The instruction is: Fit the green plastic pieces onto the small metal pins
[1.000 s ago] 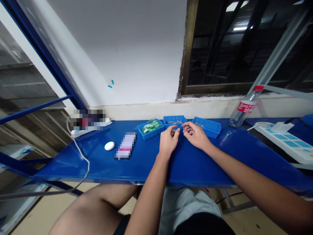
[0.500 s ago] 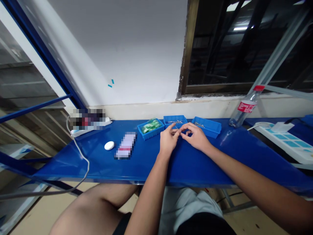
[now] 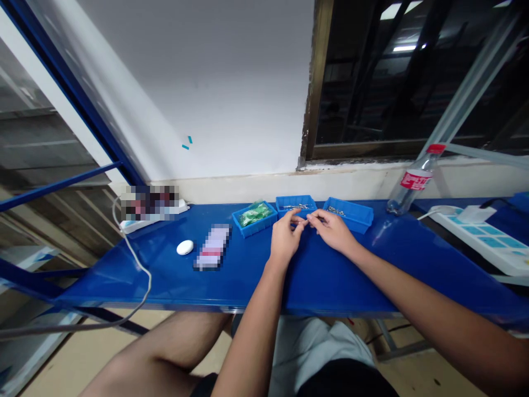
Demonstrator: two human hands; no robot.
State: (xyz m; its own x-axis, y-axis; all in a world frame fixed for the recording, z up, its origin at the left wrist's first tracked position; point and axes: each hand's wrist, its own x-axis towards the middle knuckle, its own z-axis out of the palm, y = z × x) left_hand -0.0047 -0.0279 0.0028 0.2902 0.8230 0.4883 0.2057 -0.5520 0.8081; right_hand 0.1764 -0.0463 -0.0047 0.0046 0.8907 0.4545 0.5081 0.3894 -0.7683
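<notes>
My left hand [image 3: 285, 237] and my right hand [image 3: 330, 229] meet fingertip to fingertip just above the blue table, in front of the trays. Both are pinched closed around something too small to make out. Behind my hands is a blue tray [image 3: 295, 199] with thin metal pieces [image 3: 303, 207] in it. To the right of it, another blue tray [image 3: 359, 219] holds small metal parts [image 3: 335, 210]. On the left, a third blue tray [image 3: 257, 228] is filled with green plastic packets [image 3: 257, 212].
A blurred-out flat object [image 3: 213, 247] and a white oval case [image 3: 184, 247] lie on the table [image 3: 243, 281] at left. A plastic bottle [image 3: 415, 179] with a red cap stands at back right, near a power strip [image 3: 487, 237]. A cable [image 3: 138, 259] hangs over the left edge.
The fingers of my right hand have drawn closer together and straightened somewhat at the fingertips of my left hand. My left hand stays nearly in place.
</notes>
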